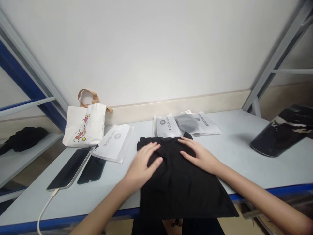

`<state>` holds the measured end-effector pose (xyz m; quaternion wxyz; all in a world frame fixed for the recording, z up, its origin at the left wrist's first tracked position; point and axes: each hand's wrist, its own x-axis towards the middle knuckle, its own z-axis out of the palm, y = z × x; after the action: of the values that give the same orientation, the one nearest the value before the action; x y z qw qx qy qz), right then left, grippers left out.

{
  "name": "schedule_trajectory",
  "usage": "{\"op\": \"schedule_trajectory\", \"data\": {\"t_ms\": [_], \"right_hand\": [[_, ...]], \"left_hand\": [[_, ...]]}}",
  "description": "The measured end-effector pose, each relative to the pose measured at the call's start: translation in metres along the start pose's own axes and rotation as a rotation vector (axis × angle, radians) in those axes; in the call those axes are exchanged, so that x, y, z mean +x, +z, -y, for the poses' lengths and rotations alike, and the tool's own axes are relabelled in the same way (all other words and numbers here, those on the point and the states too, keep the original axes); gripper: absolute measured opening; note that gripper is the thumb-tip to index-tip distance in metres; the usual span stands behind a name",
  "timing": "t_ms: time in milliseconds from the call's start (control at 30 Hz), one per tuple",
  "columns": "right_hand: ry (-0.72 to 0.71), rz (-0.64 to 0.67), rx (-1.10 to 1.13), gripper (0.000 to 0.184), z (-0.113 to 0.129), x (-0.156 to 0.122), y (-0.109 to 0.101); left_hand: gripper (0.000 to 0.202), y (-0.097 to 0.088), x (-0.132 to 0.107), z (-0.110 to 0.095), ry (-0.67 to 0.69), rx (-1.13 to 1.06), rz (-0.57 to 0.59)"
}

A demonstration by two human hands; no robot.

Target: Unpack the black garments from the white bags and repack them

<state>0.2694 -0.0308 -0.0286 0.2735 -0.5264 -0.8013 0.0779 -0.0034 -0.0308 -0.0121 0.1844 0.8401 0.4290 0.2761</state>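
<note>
A piece of black cloth, which looks like a garment [181, 186], lies spread on the table and hangs over its front edge. My left hand [145, 161] rests on the upper left part of it, fingers stretched out and thumb apart. On the upper right part lies my right hand [199, 155], also flat with its fingers spread. Neither hand grips the cloth. Just behind the garment are a clear-and-white packet [167, 125] and a second packet [198, 123] with something dark inside.
At the left stand a white tote bag [85, 125], another packet [113, 142], a tablet-like device [69, 168] with a white cable [46, 207], and a dark phone [92, 168]. A black cylindrical object [281, 130] is at the right. Metal frame posts [276, 58] flank the table [234, 147].
</note>
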Motion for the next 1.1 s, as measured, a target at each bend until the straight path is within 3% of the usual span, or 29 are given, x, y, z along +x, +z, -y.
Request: {"op": "schedule_trajectory", "data": {"t_ms": [67,133,200,333,500,600,667,767,833,900,1100], "right_hand": [[0.061,-0.217,0.044,0.055,-0.006,0.003,-0.001],[0.166,-0.342,0.09,0.062,-0.017,0.007,-0.001],[0.226,-0.313,0.141,0.058,-0.029,0.012,0.0],[0.196,-0.227,0.211,0.023,-0.04,0.016,0.004],[0.161,-0.231,0.319,0.017,-0.029,0.018,-0.003],[0.114,-0.26,0.318,0.028,-0.02,0.018,-0.019],[0.01,-0.225,0.155,0.025,-0.013,0.012,-0.03],[-0.183,-0.056,-0.173,0.026,-0.005,-0.006,-0.037],[-0.239,0.036,-0.234,0.03,-0.002,-0.021,-0.036],[-0.255,0.064,-0.242,0.032,-0.001,-0.034,-0.034],[-0.212,0.082,-0.321,0.033,-0.008,-0.043,-0.03]], "left_hand": [[0.043,-0.011,0.009,0.007,-0.084,-0.008,-0.192],[0.048,-0.02,0.019,0.019,-0.199,-0.048,-0.24],[0.053,-0.023,0.028,0.034,-0.29,-0.153,-0.171],[0.054,-0.02,0.039,0.053,-0.306,-0.329,-0.047],[0.06,-0.028,0.043,0.052,-0.272,-0.41,-0.103],[0.057,-0.042,0.03,0.043,-0.178,-0.37,-0.211],[0.053,-0.049,0.012,0.038,-0.067,-0.241,-0.23],[0.055,-0.047,-0.021,0.038,0.04,0.0,-0.082],[0.056,-0.041,-0.038,0.044,0.06,0.094,-0.006],[0.055,-0.036,-0.048,0.05,0.045,0.134,-0.011],[0.049,-0.036,-0.048,0.049,-0.004,0.222,-0.019]]}}
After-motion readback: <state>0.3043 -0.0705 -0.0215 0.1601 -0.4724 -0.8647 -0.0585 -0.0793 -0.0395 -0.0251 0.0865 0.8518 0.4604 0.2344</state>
